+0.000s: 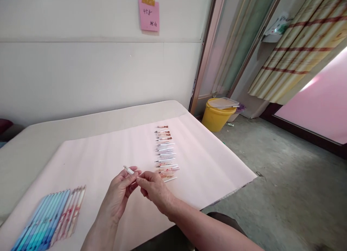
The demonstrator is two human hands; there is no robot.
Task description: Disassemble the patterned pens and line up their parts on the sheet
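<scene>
My left hand (121, 187) is closed around a short white pen part (128, 170), whose narrow end points up and left. Against its lower end, my right hand (154, 187) is pinched shut, thumb and forefinger together. The fingers hide what lies between them. Beyond my right hand runs a column of pen parts and refills (165, 154), some brown-tipped, others pale or red-patterned. At the lower left lie several blue pens (45, 216) side by side, touching a group of pink and white pens with red patterns (69, 215).
Pale pink paper (108, 153) covers much of the table (67, 126). A pink note (149, 17) is taped to the white wall behind. Right of the table, a yellow bucket (214, 119) stands on the concrete floor (284, 178), near a patterned curtain (300, 52).
</scene>
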